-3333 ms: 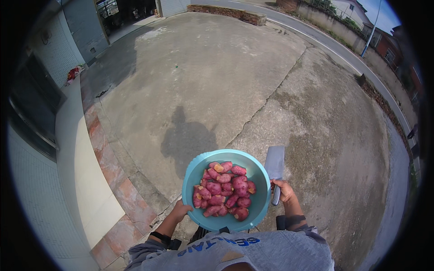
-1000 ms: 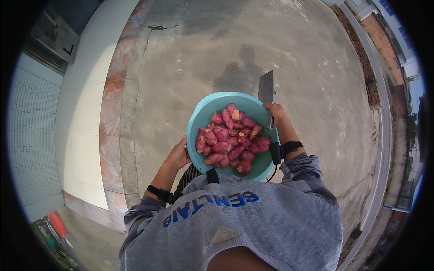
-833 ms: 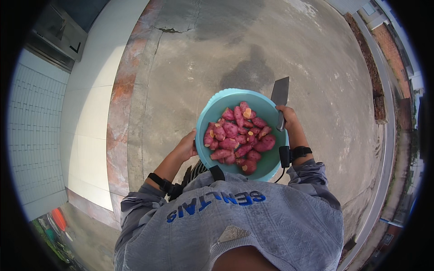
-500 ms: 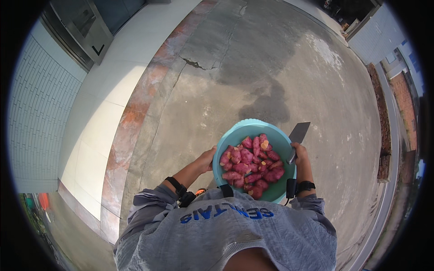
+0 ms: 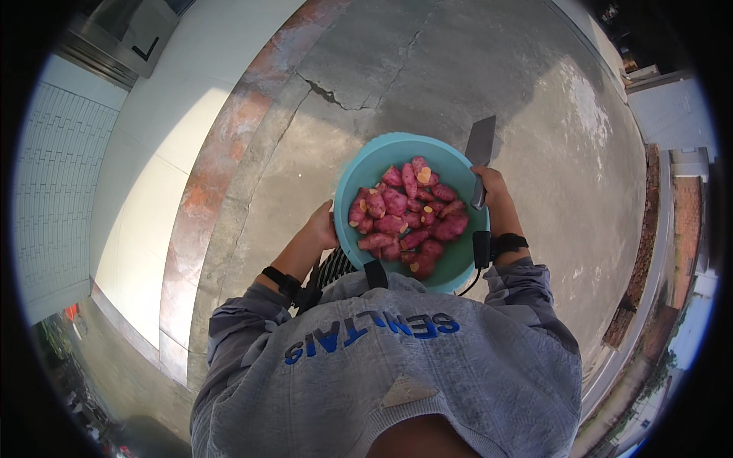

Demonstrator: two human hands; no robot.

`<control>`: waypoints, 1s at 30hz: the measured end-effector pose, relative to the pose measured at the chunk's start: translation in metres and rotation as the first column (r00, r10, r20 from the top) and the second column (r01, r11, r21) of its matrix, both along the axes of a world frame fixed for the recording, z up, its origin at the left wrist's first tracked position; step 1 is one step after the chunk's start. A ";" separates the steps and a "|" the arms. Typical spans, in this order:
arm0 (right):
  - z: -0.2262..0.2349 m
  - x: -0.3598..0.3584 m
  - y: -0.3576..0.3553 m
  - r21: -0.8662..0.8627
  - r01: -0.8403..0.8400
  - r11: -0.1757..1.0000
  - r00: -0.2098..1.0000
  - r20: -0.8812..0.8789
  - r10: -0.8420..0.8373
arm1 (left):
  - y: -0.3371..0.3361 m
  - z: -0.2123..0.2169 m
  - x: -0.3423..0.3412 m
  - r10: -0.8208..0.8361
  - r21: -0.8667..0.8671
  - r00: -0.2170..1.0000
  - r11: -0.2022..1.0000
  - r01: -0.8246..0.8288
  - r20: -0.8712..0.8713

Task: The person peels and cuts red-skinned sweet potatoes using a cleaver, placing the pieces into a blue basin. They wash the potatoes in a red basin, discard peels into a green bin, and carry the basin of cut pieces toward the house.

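I carry a turquoise plastic basin (image 5: 455, 261) in front of my body, between both hands. Inside lies a heap of red-skinned sweet potatoes (image 5: 395, 201), several with cut ends showing pale yellow flesh. My left hand (image 5: 323, 227) is closed on the basin's left side, its fingertips hidden behind the wall. At the right side, my right hand (image 5: 495, 188) grips the basin's rim and also the metal handle of a cleaver (image 5: 480, 141). The cleaver's broad grey blade points away from me, outside the basin.
Cracked concrete ground (image 5: 565, 252) stretches ahead, partly in shadow. To the left runs a reddish stone border (image 5: 200, 200) beside a pale tiled walkway (image 5: 141, 214) and a white brick wall (image 5: 57, 183). A low brick edge (image 5: 645, 237) lies along the right.
The basin, sweet potatoes and cleaver have moved farther up the view, away from my chest. Both hands keep their hold. The ground and walls have shifted in the view.
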State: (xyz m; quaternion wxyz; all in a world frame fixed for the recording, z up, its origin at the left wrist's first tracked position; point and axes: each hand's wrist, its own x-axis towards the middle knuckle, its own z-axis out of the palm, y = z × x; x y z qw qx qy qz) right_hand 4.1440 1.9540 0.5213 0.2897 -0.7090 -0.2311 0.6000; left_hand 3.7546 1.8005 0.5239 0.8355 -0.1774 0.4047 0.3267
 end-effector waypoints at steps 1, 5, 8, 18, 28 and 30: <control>0.001 -0.002 0.041 -0.028 0.037 0.999 0.999 -0.031 -0.038 | 0.044 -0.002 -0.005 0.007 -0.052 0.998 0.999 -0.010 -0.059; 0.020 0.010 0.158 -0.090 0.057 0.994 0.980 -0.184 -0.072 | 0.183 0.009 -0.010 -0.019 0.054 1.000 0.998 0.020 -0.018; 0.022 0.013 0.246 -0.079 0.096 0.992 0.984 -0.143 -0.107 | 0.287 0.006 -0.011 -0.068 0.166 0.996 0.983 0.076 -0.052; -0.002 -0.058 0.639 -0.015 -0.118 0.993 0.992 -0.049 0.117 | 0.598 -0.089 -0.042 0.359 0.055 0.919 0.933 -0.355 -0.163; -0.059 -0.292 0.946 0.000 -0.471 0.882 0.879 0.088 0.469 | 0.768 -0.097 -0.173 0.656 -0.065 0.730 0.734 -0.676 -0.192; -0.067 -0.317 1.003 0.000 -0.509 0.861 0.856 0.104 0.506 | 0.821 -0.086 -0.196 0.572 -0.061 0.748 0.780 -0.623 -0.336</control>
